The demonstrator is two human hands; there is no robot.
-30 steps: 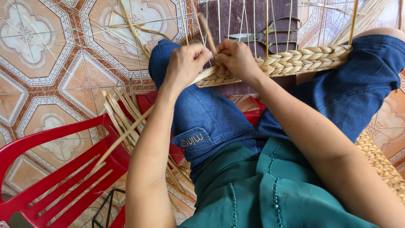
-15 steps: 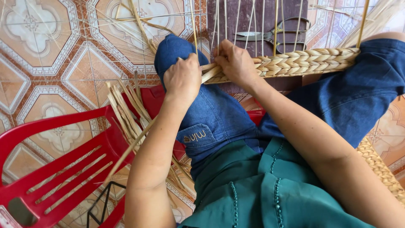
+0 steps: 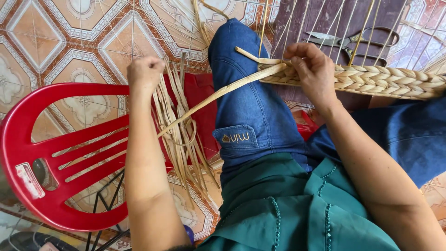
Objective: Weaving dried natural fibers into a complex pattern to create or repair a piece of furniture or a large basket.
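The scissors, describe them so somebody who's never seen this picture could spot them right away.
Start at the woven braid that runs across the upper right, held at its near end by the right hand. Just above it, on a dark board behind thin upright strands, lie the scissors. They are the only metal thing there: pale blades pointing left, dark loop handles to the right.
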